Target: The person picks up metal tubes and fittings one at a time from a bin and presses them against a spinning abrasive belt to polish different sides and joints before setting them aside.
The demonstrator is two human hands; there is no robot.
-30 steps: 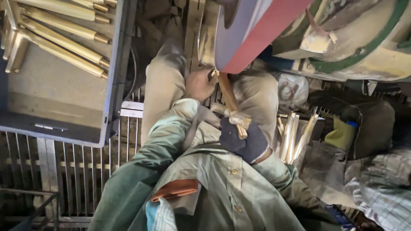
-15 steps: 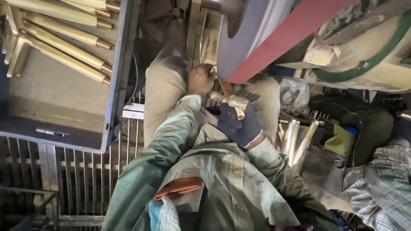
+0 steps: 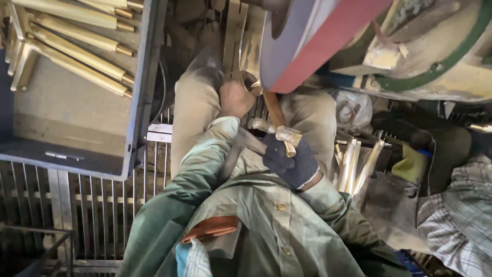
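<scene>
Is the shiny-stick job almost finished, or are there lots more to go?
One brass piece is in hand: left hand and gloved right hand press it to the red-edged wheel. Several pieces lie in the grey tray; more stand in a bundle beside the knee. Which pile is done, I cannot tell.

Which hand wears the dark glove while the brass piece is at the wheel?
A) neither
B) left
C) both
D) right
D: the right hand is in a dark glove gripping the brass piece, while the left hand is bare near the wheel.
</scene>
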